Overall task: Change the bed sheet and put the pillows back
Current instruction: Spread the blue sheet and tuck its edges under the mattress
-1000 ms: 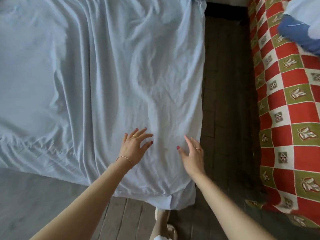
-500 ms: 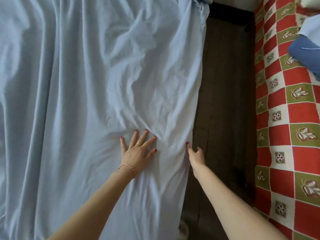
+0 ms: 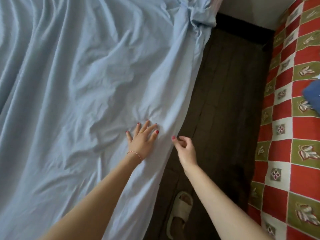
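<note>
Bed sheet: the light blue bed sheet [image 3: 78, 101] lay spread over the bed, filling the left and middle of the view, its right edge hanging down the bed's side toward the floor.
Sheet surface: it was rumpled, with long folds running down the left part and a cluster of creases fanning out just ahead of the left hand's fingertips.
Far corner: at the top, the sheet was bunched into a twisted knot-like gather [image 3: 195, 13] at the bed's corner.
Left hand: the left hand [image 3: 142, 141] lay flat on the sheet near its right edge, fingers straight and spread, palm down; it wore a ring and a thin bracelet at the wrist.
Right hand: the right hand [image 3: 186, 149] was just beside the hanging edge of the sheet, fingers loosely curled, thumb and forefinger close together at the fabric's edge; I could not tell whether they actually pinched the cloth.
Floor: dark wooden floorboards [image 3: 225, 101] ran between the bed and a second bed on the right.
Right side: a red, green and white checked cover [image 3: 294, 153] lay over that second bed, with a dark blue cloth item [image 3: 311, 94] on it at the frame's edge.
Foot: a pale slide sandal [image 3: 180, 212] was on the floor below the right forearm.
</note>
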